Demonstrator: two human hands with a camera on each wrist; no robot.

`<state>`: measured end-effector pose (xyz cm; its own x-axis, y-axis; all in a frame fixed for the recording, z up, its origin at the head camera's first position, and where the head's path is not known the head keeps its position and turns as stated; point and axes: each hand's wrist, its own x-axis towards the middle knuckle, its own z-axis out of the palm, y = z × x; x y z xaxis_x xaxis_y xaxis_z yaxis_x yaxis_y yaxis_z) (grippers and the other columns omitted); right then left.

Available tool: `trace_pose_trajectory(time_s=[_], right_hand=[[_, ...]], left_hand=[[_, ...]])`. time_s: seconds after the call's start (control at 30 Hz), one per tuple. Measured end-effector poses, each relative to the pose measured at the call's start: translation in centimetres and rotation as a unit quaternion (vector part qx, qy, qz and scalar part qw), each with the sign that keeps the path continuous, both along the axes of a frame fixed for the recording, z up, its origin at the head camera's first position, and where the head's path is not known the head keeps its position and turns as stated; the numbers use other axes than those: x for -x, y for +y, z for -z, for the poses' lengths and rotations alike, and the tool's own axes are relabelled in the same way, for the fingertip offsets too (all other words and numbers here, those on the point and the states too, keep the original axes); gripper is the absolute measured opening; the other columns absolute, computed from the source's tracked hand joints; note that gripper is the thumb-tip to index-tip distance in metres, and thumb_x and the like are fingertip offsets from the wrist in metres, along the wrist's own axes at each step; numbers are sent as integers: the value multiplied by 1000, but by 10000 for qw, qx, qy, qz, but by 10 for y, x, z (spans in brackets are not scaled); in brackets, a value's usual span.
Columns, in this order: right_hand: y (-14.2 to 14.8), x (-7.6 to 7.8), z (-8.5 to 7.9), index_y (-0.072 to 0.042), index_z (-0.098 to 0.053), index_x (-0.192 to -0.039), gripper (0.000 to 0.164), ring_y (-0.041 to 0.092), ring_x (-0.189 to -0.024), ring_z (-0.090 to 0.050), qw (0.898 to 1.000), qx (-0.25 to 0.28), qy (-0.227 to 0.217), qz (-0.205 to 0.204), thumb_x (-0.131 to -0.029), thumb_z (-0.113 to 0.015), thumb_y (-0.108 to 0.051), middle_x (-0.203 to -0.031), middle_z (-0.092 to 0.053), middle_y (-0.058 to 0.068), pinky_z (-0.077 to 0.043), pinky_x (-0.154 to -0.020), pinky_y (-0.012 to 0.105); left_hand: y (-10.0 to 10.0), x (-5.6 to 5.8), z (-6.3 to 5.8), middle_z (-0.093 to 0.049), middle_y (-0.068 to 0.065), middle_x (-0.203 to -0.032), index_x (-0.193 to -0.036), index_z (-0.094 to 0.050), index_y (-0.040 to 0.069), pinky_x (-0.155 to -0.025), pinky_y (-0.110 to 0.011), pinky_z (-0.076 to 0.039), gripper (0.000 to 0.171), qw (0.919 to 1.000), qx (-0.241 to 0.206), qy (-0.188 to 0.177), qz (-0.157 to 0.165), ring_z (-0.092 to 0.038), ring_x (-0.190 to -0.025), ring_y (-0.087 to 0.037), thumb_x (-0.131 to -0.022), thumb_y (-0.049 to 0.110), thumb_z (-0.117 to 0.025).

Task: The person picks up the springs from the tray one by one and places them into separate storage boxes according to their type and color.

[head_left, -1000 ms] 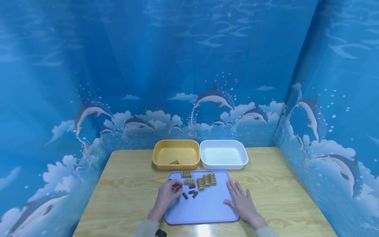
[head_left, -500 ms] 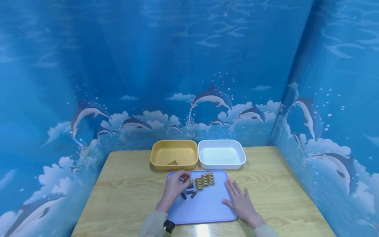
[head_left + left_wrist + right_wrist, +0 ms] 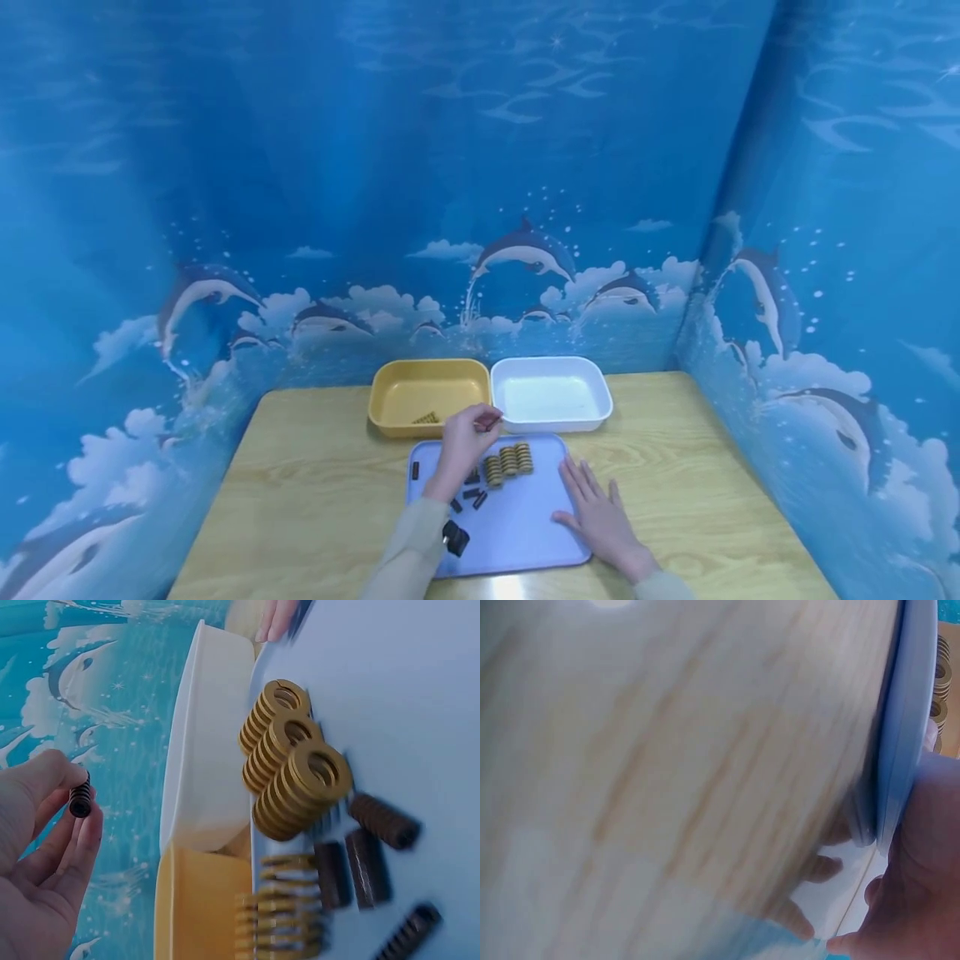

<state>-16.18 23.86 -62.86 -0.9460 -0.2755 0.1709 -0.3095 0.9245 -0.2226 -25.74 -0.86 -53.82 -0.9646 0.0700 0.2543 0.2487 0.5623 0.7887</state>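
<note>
- Head view: left hand (image 3: pixel 463 442) raised at centre frame, over the far edge of blue tray (image 3: pixel 517 533), pinching a small dark spring (image 3: pixel 491 423) in curled fingertips, close to the seam between yellow bin (image 3: pixel 390 398) and white bin (image 3: pixel 551 398).
- Right hand (image 3: pixel 596 521) flat, fingers straight and spread, holding nothing, on the tray's lower right part.
- Three large yellow springs (image 3: pixel 507 462) in a row mid-tray; dark springs (image 3: pixel 468 497) loose to the lower left of them.
- Left wrist view: dark spring (image 3: pixel 80 799) pinched between thumb and fingers at left edge; yellow springs (image 3: pixel 296 776) at centre, blurred.
- Right wrist view: wooden table (image 3: pixel 652 765) blurred; tray edge (image 3: pixel 900 735) at right; hand (image 3: pixel 907 900) lower right, fingers resting extended.
</note>
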Motion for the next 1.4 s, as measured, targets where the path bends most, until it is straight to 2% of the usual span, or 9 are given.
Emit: trace_pose_trajectory(time_s=[0.27, 0.47, 0.7, 0.83, 0.93, 1.07, 1.23, 1.4], right_hand=[[2, 1, 4, -4, -44, -151, 81, 42, -143, -39, 9996, -82, 279, -33, -91, -64, -54, -159, -38, 13, -31, -103, 80], [2, 0, 6, -4, -45, -150, 80, 42, -141, -41, 9992, -134, 370, -71, -92, -60, -57, -158, -40, 14, -32, -102, 79], [2, 1, 4, -6, -42, -152, 81, 40, -144, -38, 9996, -181, 237, 16, -92, -59, -58, -161, -37, 10, -30, -106, 78], [3, 2, 7, -7, -41, -153, 81, 40, -143, -39, 9991, -123, 402, -61, -93, -57, -59, -161, -37, 10, -32, -104, 78], [4, 1, 10, -6, -43, -152, 81, 40, -140, -42, 9981, -95, 593, -113, -93, -56, -60, -159, -39, 10, -35, -101, 78], [3, -2, 11, -6, -45, -151, 80, 39, -139, -43, 9977, -151, 658, -94, -93, -54, -61, -158, -41, 9, -36, -101, 77], [3, -2, 10, -7, -45, -151, 80, 38, -140, -43, 9979, -302, 565, -76, -93, -54, -62, -159, -40, 9, -36, -103, 75], [4, 0, 8, -7, -43, -152, 80, 37, -144, -39, 9987, -325, 398, -14, -94, -56, -59, -160, -38, 9, -34, -105, 75]], left_hand=[[30, 28, 6, -76, 0, -87, -97, -77, 11, -68, -21, -58, 9, 9996, -47, 143, 232, -70, -76, -11, -88, 10, -76], [45, 48, 10, -76, -4, -87, -99, -76, 4, -66, -27, -58, 10, 9995, -17, 82, 309, -70, -78, -17, -89, 6, -75], [57, 73, 24, -76, -6, -85, -94, -76, 3, -68, -30, -58, 11, 9970, 569, 55, 513, -71, -76, -20, -83, -1, -77], [62, 83, 33, -75, -7, -83, -90, -75, 3, -72, -34, -58, 14, 9941, 939, -15, 551, -71, -76, -21, -79, -4, -79], [66, 88, 39, -74, -5, -82, -87, -75, 4, -73, -35, -58, 13, 9914, 1229, -38, 451, -70, -77, -22, -78, -3, -80], [71, 89, 41, -73, -6, -80, -84, -74, 4, -73, -37, -58, 11, 9864, 1619, -42, 261, -69, -78, -25, -78, -2, -81], [77, 90, 40, -74, -13, -83, -84, -75, 2, -72, -41, -60, 10, 9808, 1945, -139, 68, -71, -79, -31, -78, -6, -76], [81, 95, 41, -72, -18, -78, -78, -72, 0, -65, -43, -60, 10, 9747, 2236, -55, -2, -72, -73, -34, -82, -7, -68]])
